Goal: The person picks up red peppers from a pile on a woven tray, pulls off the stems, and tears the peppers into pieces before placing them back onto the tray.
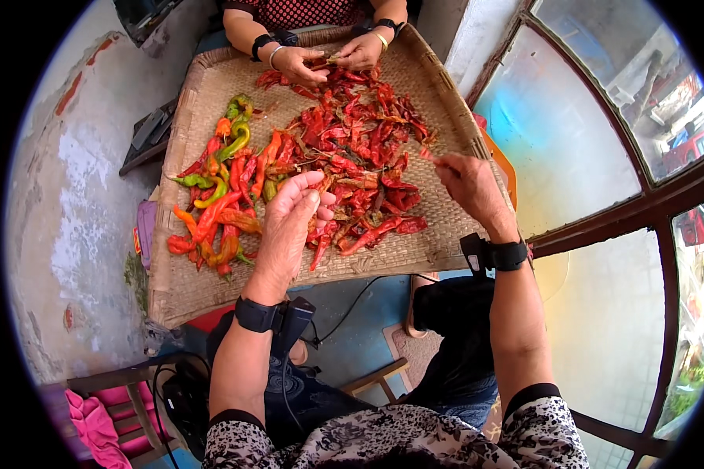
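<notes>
A large woven tray (438,250) bears a heap of dried red chili peppers (368,141). Fresher red, orange and green peppers (223,211) lie in a group on its left side. My left hand (289,223) is over the near middle of the tray, thumb and fingers pinched together. A brownish bit shows at those fingertips, too small to tell from the peppers behind. To the right of the heap, my right hand (473,187) is closed with a small red piece of chili pepper (427,155) at its fingertips.
Across the tray, another person's hands (321,62) handle a dried pepper over the heap. Framed windows (571,141) stand close on the right, a worn wall (86,195) on the left. A wooden chair with pink cloth (98,430) is at lower left. Black cables (352,305) hang below the tray.
</notes>
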Tool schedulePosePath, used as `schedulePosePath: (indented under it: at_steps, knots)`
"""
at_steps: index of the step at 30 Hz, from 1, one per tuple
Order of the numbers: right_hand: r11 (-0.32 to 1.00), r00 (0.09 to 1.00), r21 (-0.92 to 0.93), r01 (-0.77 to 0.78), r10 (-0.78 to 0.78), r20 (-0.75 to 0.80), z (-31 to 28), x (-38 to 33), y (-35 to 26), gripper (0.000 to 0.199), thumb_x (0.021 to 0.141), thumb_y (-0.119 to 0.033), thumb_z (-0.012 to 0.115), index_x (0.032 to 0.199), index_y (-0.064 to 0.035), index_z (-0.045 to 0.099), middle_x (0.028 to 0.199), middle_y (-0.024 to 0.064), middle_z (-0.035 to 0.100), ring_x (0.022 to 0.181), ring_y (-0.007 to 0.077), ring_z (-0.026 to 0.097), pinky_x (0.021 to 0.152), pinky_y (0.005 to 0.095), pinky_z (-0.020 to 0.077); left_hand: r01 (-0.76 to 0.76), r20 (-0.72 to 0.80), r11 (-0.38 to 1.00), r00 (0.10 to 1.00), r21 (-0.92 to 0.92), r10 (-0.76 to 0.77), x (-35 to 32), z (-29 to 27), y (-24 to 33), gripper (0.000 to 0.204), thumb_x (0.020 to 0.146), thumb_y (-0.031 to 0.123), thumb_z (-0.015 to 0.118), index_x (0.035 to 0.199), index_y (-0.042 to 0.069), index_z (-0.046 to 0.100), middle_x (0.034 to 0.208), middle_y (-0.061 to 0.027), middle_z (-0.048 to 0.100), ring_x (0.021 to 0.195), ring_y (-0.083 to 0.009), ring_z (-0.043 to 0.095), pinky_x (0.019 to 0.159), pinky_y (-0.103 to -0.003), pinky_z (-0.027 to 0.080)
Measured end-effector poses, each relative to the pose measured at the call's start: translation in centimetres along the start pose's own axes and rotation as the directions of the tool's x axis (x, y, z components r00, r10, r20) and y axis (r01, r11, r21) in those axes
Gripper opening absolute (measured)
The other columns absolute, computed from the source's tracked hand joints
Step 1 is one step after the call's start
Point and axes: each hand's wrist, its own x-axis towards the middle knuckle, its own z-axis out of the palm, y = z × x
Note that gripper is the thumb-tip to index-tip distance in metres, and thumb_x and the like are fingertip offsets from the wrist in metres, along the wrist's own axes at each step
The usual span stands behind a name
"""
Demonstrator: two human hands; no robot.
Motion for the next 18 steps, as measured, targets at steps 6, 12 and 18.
schedulePosePath:
  at_steps: [6,12,18]
  knots:
    - [0.914,0.856,-0.104,-0.392,0.322,-0.404,-1.1,1.1,4.0,0.016,0.089,-0.016,0.057,0.093,-0.0019,0.063,0.078,0.0204,0.064,0.074,0.0399,0.061,0.066,0.0468,0.0489,-0.007,0.003,1.0,1.0,0.014,0.007,0.3,0.7,-0.1,0.031,0.096,0.015,0.049,0.125,0.003,0.05,0.096,-0.0061,0.063,0.078,-0.0079,0.057,0.069,-0.022,0.048]
    - [0.774,0.861,-0.494,-0.395,0.125,-0.493,-0.1,0.7,6.2,0.019,0.086,-0.013,0.056,0.103,-0.0075,0.062,0.092,0.014,0.065,0.092,0.0339,0.058,0.074,0.0435,0.0497,0.007,0.013,1.0,1.0,-0.009,-0.006,0.3,1.0,0.2,0.032,0.096,0.016,0.052,0.124,0.002,0.05,0.096,-0.0069,0.063,0.078,-0.0083,0.057,0.069,-0.021,0.047]
    - [0.974,0.987,-0.178,0.138,-0.121,0.107,4.7,0.5,0.7,0.016,0.08,-0.01,0.062,0.095,-0.0072,0.064,0.098,0.0133,0.062,0.095,0.0319,0.06,0.079,0.0417,0.0519,0.011,0.013,1.0,1.0,-0.016,-0.01,0.3,0.9,0.7,0.032,0.096,0.016,0.052,0.125,0.002,0.05,0.096,-0.0063,0.063,0.079,-0.0083,0.057,0.069,-0.021,0.047]
